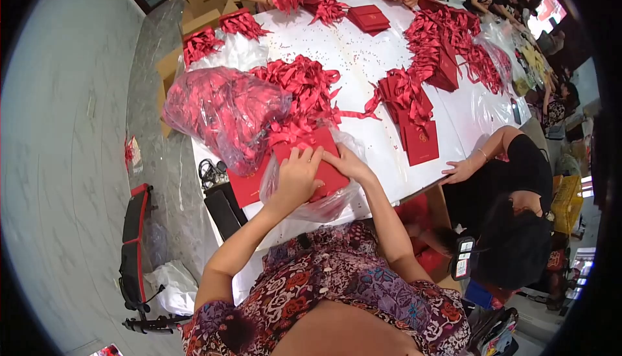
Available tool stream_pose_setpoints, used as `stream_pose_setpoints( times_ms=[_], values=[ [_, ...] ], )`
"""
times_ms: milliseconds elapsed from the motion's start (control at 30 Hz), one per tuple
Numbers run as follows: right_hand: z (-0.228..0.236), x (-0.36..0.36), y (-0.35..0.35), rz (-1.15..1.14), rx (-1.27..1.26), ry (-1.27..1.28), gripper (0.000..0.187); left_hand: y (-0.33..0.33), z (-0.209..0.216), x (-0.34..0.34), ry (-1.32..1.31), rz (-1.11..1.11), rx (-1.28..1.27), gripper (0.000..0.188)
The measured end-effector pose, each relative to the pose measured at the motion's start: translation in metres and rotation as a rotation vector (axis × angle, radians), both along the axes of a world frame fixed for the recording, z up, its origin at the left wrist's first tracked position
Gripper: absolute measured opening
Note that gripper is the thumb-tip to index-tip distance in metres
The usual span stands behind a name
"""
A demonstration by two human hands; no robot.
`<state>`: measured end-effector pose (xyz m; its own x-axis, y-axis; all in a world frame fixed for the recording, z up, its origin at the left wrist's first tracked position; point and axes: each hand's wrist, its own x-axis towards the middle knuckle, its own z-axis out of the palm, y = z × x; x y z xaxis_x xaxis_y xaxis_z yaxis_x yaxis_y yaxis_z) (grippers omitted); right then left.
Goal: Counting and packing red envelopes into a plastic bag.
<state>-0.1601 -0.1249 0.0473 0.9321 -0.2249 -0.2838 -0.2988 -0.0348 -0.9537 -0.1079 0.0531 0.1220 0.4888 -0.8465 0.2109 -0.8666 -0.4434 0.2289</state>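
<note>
In front of me lies a stack of red paper gift bags (330,178) with red ribbon handles, partly inside a clear plastic bag (327,208). My left hand (299,178) is on top of the stack, fingers bent against it and thumb stretched toward the right. At the stack's right edge my right hand (348,163) grips, its thumb over the red paper; some of its fingers are hidden. More flat red bags (246,184) lie under and left of the stack. A large clear sack (223,113) full of red ribboned bags rests beyond my left hand.
The white table (382,155) holds a ribbon heap (301,87), bag piles (421,142) at the right and small scattered bits. A black case (223,210) lies at the left edge. A person in black (499,194) bends at the right; others work across the table.
</note>
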Motion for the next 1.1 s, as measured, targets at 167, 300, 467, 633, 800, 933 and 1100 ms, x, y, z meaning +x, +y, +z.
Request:
stream_pose_setpoints(
  times_ms=[167, 300, 467, 633, 800, 933, 1100],
  values=[
    [0.003, -0.026, 0.008, -0.095, -0.803, -0.289, 0.050, -0.006, -0.002, -0.004, -0.022, 0.006, 0.073, 0.086],
    [0.026, -0.061, 0.000, -0.035, -0.929, 0.026, 0.037, -0.011, -0.003, 0.003, -0.041, 0.025, 0.121, 0.083],
    [0.044, -0.084, -0.011, 0.190, -1.051, 0.246, 0.024, -0.016, -0.004, 0.004, -0.045, 0.022, 0.171, 0.083],
    [0.081, -0.058, -0.019, -0.209, -0.974, -0.111, 0.029, -0.013, -0.009, 0.001, -0.054, 0.048, 0.193, 0.083],
    [0.025, 0.017, -0.046, 0.007, -1.149, -0.186, 0.032, -0.016, -0.004, -0.006, -0.011, 0.040, 0.209, 0.081],
    [0.007, 0.058, -0.053, 0.213, -1.063, -0.069, 0.024, -0.018, -0.006, -0.007, 0.021, 0.055, 0.264, 0.080],
    [0.001, 0.101, -0.061, 0.074, -0.939, -0.119, 0.025, -0.020, -0.007, -0.008, 0.043, 0.079, 0.299, 0.079]
  ],
)
